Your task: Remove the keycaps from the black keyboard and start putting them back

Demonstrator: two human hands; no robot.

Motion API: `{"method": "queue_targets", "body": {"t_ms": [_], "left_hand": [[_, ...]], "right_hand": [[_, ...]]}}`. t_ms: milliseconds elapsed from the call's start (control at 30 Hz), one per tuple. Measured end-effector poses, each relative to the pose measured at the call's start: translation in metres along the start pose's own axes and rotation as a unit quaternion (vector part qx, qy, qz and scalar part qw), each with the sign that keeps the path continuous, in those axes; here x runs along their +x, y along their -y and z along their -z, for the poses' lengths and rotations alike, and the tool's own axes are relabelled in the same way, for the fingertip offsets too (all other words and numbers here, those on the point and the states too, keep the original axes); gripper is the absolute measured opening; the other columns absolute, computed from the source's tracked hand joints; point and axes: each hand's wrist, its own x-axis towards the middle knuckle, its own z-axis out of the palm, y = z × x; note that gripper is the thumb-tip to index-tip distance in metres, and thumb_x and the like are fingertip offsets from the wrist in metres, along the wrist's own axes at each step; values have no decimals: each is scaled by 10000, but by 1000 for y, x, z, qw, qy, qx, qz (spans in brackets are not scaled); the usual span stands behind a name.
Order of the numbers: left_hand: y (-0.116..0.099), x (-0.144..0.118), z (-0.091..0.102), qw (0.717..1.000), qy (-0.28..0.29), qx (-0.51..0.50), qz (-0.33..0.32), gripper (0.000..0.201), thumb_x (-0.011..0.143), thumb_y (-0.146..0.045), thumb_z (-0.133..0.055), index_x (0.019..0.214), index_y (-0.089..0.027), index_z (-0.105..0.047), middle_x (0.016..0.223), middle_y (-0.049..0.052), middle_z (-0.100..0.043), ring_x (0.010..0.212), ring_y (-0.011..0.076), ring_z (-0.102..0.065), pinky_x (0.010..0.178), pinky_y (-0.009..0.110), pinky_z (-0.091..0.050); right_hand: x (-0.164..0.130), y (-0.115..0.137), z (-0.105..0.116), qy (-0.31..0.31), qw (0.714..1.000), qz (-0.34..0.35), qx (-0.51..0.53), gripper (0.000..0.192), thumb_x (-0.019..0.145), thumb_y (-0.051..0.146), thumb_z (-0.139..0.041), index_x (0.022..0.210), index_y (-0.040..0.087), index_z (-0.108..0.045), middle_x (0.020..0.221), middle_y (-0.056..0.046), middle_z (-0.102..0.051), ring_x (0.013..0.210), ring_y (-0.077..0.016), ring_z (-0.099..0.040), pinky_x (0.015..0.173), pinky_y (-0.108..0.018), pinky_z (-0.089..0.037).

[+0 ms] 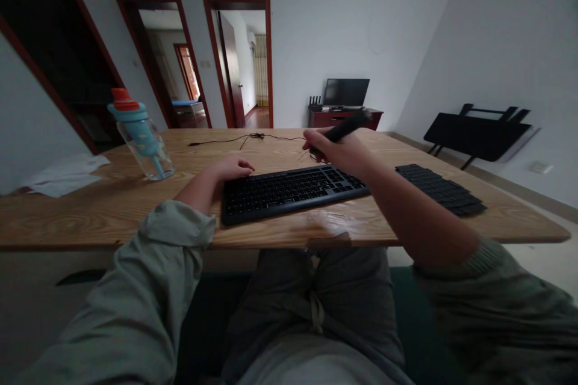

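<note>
A black keyboard lies on the wooden table in front of me. My left hand rests curled at the keyboard's far left corner, touching its edge. My right hand hovers over the keyboard's far right part and grips a dark, stick-shaped tool, its tip pointing down at the keys. What the tool is cannot be made out.
A second dark keyboard-like pad lies at the right. A clear bottle with a blue and orange lid stands at the left, white paper beyond it. A thin black cable runs along the far edge. A folded black table leans against the right wall.
</note>
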Motion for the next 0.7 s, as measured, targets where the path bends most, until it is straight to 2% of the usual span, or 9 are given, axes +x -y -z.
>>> {"method": "queue_targets", "body": {"t_ms": [100, 233, 367, 467, 567, 700], "left_hand": [[-6, 0, -6, 999, 24, 1, -28, 403, 758, -449, -620, 1041, -216, -787, 1061, 44, -788, 972, 226, -697, 834, 284, -526], [-15, 0, -13, 998, 43, -2, -42, 403, 804, -406, -583, 1076, -179, -777, 1058, 58, -781, 915, 209, -698, 790, 271, -518], [-32, -5, -14, 999, -7, 3, -45, 435, 822, -386, -601, 1144, -139, -756, 1044, 82, -771, 892, 200, -685, 787, 271, -509], [-50, -6, -16, 992, -52, 19, -114, 387, 826, -383, -614, 1099, -166, -781, 1011, 67, -763, 858, 189, -663, 779, 273, -498], [-62, -3, -22, 985, -41, 35, -163, 326, 819, -362, -627, 1048, -209, -801, 988, 39, -759, 861, 180, -656, 788, 263, -487], [-60, 3, -30, 983, -11, 58, -174, 348, 832, -363, -619, 1102, -224, -789, 1006, 32, -756, 880, 184, -658, 794, 263, -485]], "right_hand": [[36, -13, -40, 37, 999, -30, -14, 504, 911, 606, -556, 790, 136, -692, 610, -27, -605, 546, -105, -517, 556, -235, -396], [48, -51, -73, 0, 995, -104, 5, 592, 915, 663, -497, 706, 138, -674, 566, -34, -597, 532, -122, -535, 555, -251, -405], [44, -76, -83, -18, 992, -125, 17, 652, 867, 754, -482, 674, 154, -649, 549, -33, -604, 512, -126, -528, 546, -253, -405], [44, -78, -85, -27, 988, -145, 37, 665, 860, 777, -465, 646, 166, -619, 538, -35, -604, 467, -115, -500, 512, -250, -397], [45, -76, -88, -36, 984, -166, 56, 656, 869, 766, -467, 613, 174, -590, 523, -37, -598, 434, -107, -488, 474, -246, -387], [45, -75, -90, -51, 978, -182, 84, 644, 862, 765, -484, 621, 178, -592, 516, -36, -597, 423, -109, -496, 457, -243, -395]]}}
